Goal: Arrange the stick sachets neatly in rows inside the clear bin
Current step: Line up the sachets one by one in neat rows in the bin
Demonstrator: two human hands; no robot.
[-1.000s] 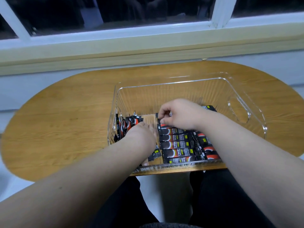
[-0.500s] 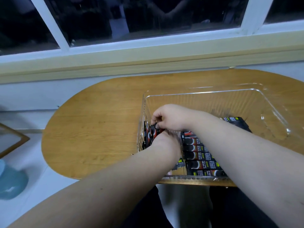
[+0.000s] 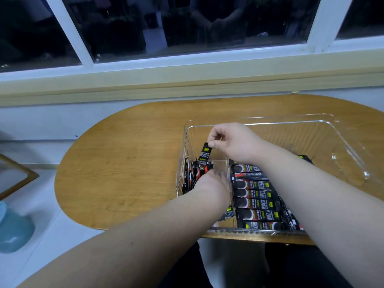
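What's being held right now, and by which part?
The right hand pinches a stick sachet by its top end; the left hand hides its fingers.

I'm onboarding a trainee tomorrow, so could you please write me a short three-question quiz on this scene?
1. True or false: the right hand pinches the top end of a stick sachet.
2. Where is the left hand? A) outside the clear bin B) inside the bin, near its left end C) out of view
3. How do the sachets in the row of sachets right of the left hand lie?
Key: 1 true; 2 B; 3 flat, side by side.
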